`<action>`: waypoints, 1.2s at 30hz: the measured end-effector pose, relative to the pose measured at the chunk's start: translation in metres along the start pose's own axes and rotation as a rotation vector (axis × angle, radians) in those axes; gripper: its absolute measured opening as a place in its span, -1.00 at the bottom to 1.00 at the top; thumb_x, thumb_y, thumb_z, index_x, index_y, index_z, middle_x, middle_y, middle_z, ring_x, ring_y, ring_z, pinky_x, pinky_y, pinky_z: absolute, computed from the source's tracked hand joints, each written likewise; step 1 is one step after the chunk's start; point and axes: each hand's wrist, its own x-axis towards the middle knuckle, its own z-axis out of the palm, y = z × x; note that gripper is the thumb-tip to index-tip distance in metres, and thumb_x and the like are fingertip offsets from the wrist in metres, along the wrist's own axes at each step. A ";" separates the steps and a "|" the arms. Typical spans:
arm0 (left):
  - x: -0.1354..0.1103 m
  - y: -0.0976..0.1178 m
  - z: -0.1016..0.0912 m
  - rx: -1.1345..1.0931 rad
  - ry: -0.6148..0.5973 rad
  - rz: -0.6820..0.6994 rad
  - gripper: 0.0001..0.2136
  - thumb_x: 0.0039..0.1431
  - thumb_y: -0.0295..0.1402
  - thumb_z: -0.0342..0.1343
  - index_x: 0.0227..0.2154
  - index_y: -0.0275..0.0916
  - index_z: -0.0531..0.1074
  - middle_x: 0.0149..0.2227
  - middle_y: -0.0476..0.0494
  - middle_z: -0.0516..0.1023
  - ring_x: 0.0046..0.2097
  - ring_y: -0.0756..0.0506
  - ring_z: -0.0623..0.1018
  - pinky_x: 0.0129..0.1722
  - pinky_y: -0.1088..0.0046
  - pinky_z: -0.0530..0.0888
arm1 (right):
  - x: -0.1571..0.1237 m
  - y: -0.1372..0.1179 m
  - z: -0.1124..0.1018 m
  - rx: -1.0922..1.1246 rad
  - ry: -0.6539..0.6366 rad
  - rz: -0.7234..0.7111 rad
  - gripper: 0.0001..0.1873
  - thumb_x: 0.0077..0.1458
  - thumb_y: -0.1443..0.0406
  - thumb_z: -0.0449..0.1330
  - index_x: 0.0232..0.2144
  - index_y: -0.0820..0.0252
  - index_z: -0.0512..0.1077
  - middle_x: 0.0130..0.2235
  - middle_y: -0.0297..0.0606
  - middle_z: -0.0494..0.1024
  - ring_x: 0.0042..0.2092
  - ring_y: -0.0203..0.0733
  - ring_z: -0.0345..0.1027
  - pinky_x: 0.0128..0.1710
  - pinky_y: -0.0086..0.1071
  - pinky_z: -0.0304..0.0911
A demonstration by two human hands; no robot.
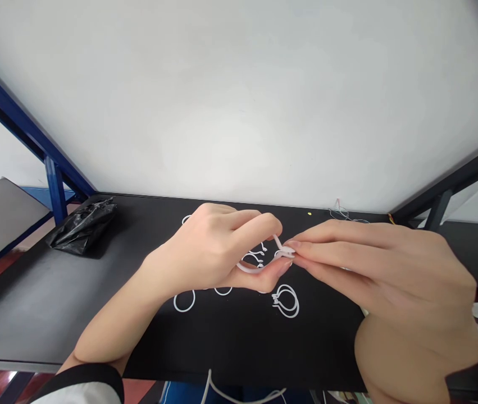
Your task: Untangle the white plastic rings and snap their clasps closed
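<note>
Above the black table [230, 348], my left hand [217, 241] is curled around a white plastic curtain ring [250, 270], its thumb and forefinger closing near the ring's ends. Opposite it, the fingertips of my right hand [390, 269] pinch those same ends, so both hands meet at the clasp. Fingers hide much of the ring, and I cannot tell whether the clasp is fastened. Just below on the table lies a pair of overlapping white rings [291, 308]. Another ring [184, 310] rests under my left wrist, and several more are partly covered by my left hand.
A crumpled black plastic bag [82, 227] sits at the table's far left. Thin tangled wire [342, 214] and a small yellow speck [309, 214] lie along the back edge, before a white wall [239, 101]. A white cord [234, 399] hangs at the front.
</note>
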 end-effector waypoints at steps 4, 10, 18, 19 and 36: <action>0.000 0.000 0.000 0.002 -0.001 0.006 -0.88 0.21 -0.35 -0.02 -0.44 -0.21 0.26 -0.67 0.17 0.17 -0.65 0.10 0.14 -0.67 0.60 0.17 | 0.000 0.000 -0.001 -0.008 -0.009 0.011 -0.85 0.16 0.40 0.21 -0.30 0.04 0.52 -0.25 -0.36 0.63 -0.36 -0.29 0.53 -0.37 -0.45 0.52; 0.000 0.000 0.000 0.012 0.003 0.012 -0.88 0.21 -0.36 -0.02 -0.45 -0.21 0.26 -0.67 0.17 0.17 -0.65 0.10 0.14 -0.67 0.60 0.17 | 0.001 0.000 -0.001 -0.006 -0.004 -0.001 -0.85 0.17 0.41 0.20 -0.32 0.05 0.52 -0.26 -0.36 0.63 -0.36 -0.29 0.52 -0.37 -0.47 0.51; 0.001 0.000 0.000 0.018 -0.015 0.001 -0.86 0.22 -0.35 -0.05 -0.46 -0.21 0.26 -0.68 0.16 0.18 -0.65 0.10 0.15 -0.67 0.60 0.19 | 0.001 0.000 0.000 -0.003 0.000 -0.002 -0.83 0.16 0.41 0.20 -0.30 0.02 0.52 -0.27 -0.38 0.63 -0.38 -0.28 0.52 -0.38 -0.43 0.52; 0.001 0.000 0.000 0.017 -0.012 0.003 -0.86 0.21 -0.35 -0.04 -0.45 -0.21 0.26 -0.68 0.16 0.18 -0.65 0.10 0.14 -0.67 0.60 0.19 | 0.001 0.000 0.000 -0.006 0.001 -0.005 -0.83 0.16 0.41 0.20 -0.30 0.02 0.52 -0.27 -0.38 0.63 -0.38 -0.28 0.52 -0.38 -0.43 0.52; 0.001 0.000 0.000 0.004 -0.006 0.017 -0.87 0.20 -0.36 -0.02 -0.46 -0.22 0.27 -0.68 0.16 0.18 -0.66 0.10 0.16 -0.66 0.60 0.18 | 0.004 -0.003 -0.002 0.026 -0.054 0.017 -0.83 0.21 0.42 0.14 -0.36 0.10 0.49 -0.29 -0.35 0.62 -0.38 -0.33 0.51 -0.41 -0.52 0.47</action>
